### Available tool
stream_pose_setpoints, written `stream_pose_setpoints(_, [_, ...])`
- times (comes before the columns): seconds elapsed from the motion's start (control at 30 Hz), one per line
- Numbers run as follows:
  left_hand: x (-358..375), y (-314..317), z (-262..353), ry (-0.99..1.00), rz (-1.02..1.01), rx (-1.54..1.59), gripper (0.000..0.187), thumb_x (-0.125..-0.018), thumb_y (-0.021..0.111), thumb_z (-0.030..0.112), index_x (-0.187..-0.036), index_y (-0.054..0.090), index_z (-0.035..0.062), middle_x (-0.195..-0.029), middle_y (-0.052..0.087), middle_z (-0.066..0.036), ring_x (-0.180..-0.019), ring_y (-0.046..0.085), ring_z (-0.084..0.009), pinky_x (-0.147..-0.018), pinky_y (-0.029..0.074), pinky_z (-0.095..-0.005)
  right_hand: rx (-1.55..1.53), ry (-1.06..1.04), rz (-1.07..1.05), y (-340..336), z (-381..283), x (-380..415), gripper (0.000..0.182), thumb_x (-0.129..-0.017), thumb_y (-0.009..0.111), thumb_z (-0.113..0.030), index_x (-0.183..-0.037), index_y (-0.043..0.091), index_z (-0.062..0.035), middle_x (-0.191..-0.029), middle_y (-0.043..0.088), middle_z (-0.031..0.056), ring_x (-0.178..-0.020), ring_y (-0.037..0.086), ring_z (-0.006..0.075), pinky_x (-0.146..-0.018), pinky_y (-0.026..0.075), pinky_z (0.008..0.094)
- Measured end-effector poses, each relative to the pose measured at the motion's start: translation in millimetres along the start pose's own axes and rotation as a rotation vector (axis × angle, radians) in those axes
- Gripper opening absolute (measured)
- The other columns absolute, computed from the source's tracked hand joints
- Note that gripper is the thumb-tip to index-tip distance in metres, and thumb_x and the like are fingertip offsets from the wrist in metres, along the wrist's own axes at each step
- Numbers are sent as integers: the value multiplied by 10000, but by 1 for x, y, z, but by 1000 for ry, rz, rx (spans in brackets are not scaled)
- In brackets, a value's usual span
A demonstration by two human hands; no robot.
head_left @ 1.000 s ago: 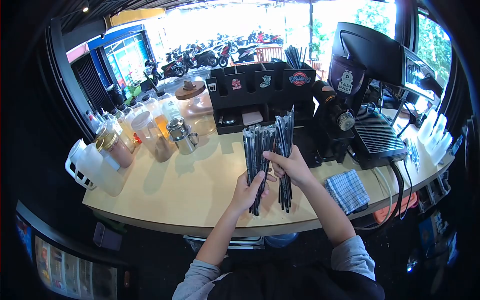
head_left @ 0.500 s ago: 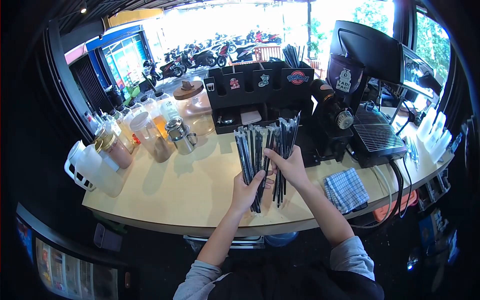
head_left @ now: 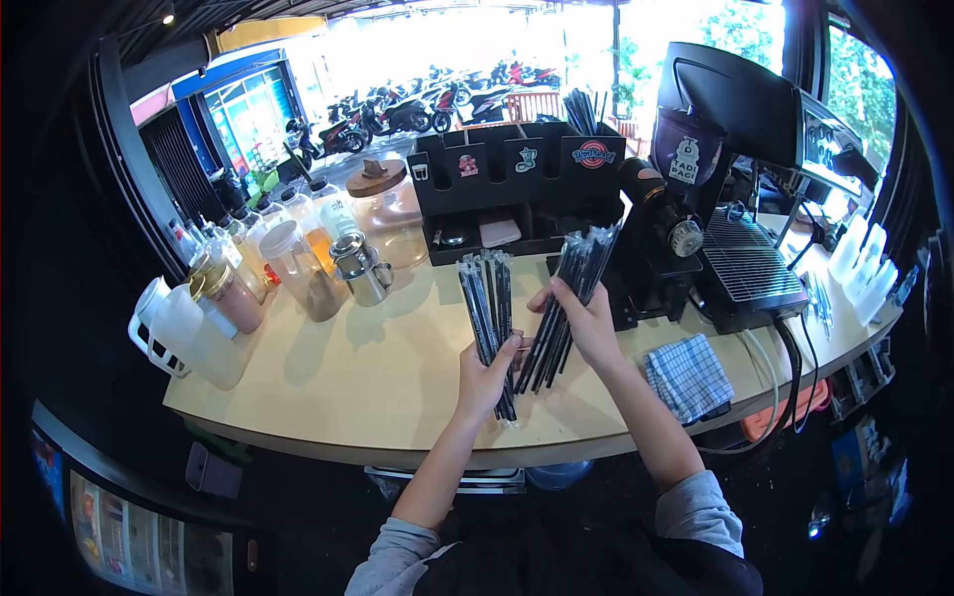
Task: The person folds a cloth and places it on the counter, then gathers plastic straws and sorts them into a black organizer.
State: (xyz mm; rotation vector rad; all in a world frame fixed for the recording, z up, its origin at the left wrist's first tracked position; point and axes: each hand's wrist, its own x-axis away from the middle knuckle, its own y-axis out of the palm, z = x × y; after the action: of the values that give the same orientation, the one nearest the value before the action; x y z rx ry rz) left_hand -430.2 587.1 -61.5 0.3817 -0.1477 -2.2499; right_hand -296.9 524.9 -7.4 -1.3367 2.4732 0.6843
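Note:
My left hand (head_left: 485, 375) is closed around a bundle of black straws (head_left: 484, 298) in clear wrappers, held upright over the wooden counter. Just right of it, my right hand (head_left: 586, 323) grips a second bundle of wrapped black straws (head_left: 571, 298), which leans with its tops to the right. A narrow gap separates the upper parts of the two bundles, while their lower ends come close together. Behind them stands a black organizer box (head_left: 517, 189) with stickers, holding more dark straws (head_left: 583, 109) at its back right.
Jugs (head_left: 204, 343), bottles, a lidded jar (head_left: 298, 268) and a metal drip filter (head_left: 360, 268) stand on the left of the counter (head_left: 328, 397). To the right are a grinder (head_left: 686, 159), an espresso machine (head_left: 750, 268) and a checked cloth (head_left: 688, 377).
Several straws have passed from the left bundle to the right one. The left bundle is thinner, the right one is thicker and tilted, and my right hand has shifted slightly right.

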Motion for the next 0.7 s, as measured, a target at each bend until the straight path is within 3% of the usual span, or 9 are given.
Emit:
stream_pose_setpoints(0.03, [0,0,2,-56,-7,51,248,-858,557,149,-991,532,-58,-866,626,-159,-766,636,-206,-687,534,-303,-68,56,3,-1,-5,0,131,-863,524,-129,-850,525,1,-657,573,58,-628,573,127,-556,465,244])
stream_pose_setpoints(0.17, [1,3,1,-60,-16,129,244,-858,549,141,-988,538,-65,-858,623,-154,-755,635,-204,-691,536,-311,-41,185,-104,-7,-9,0,177,-832,571,-101,-962,496,-7,-563,489,18,-483,488,83,-441,395,223])
stream_pose_setpoints(0.2, [1,4,1,-57,-36,114,245,-860,549,144,-988,534,-65,-860,625,-155,-757,636,-204,-690,536,-307,-32,212,-92,-2,-12,1,225,-787,623,-76,-957,498,2,-518,455,-6,-408,417,55,-384,343,209])
stream_pose_setpoints(0.3, [2,6,-2,-41,-86,96,245,-862,549,146,-985,532,-65,-859,626,-157,-755,639,-206,-683,538,-301,217,276,-132,3,-16,4,257,-749,663,-67,-933,501,11,-482,432,-26,-381,400,45,-368,325,200])
stream_pose_setpoints(0.47, [2,7,-4,-29,-121,90,261,-870,538,169,-979,535,-68,-858,627,-156,-738,640,-202,-666,539,-292,160,264,-123,0,-5,2,229,-728,686,-81,-849,504,-11,-468,434,-28,-372,400,42,-362,318,192])
stream_pose_setpoints(0.57, [1,7,1,-92,-80,139,279,-884,514,192,-976,540,-71,-851,627,-147,-735,640,-193,-666,539,-293,180,253,-102,-3,3,0,176,-757,656,-109,-802,513,-16,-510,480,-2,-417,439,54,-402,362,202])
stream_pose_setpoints(0.63, [-1,5,-1,-79,-90,90,299,-896,492,212,-973,544,-72,-843,626,-141,-735,640,-195,-667,538,-298,173,73,73,-1,7,-1,146,-791,609,-125,-747,524,-16,-571,523,26,-494,506,80,-471,422,226])
stream_pose_setpoints(0.67, [-3,4,-3,-92,-75,78,301,-897,489,211,-970,547,-76,-843,622,-145,-741,639,-200,-683,538,-303,82,150,-96,-6,0,-3,131,-805,580,-123,-788,536,-1,-652,554,45,-562,551,104,-530,455,245])
stream_pose_setpoints(0.7, [-4,3,-4,-91,-74,78,301,-897,489,211,-970,547,-76,-843,622,-145,-741,639,-200,-683,538,-303,82,150,-97,-6,0,-3,131,-805,580,-123,-788,536,-1,-652,554,45,-562,551,104,-530,455,245])
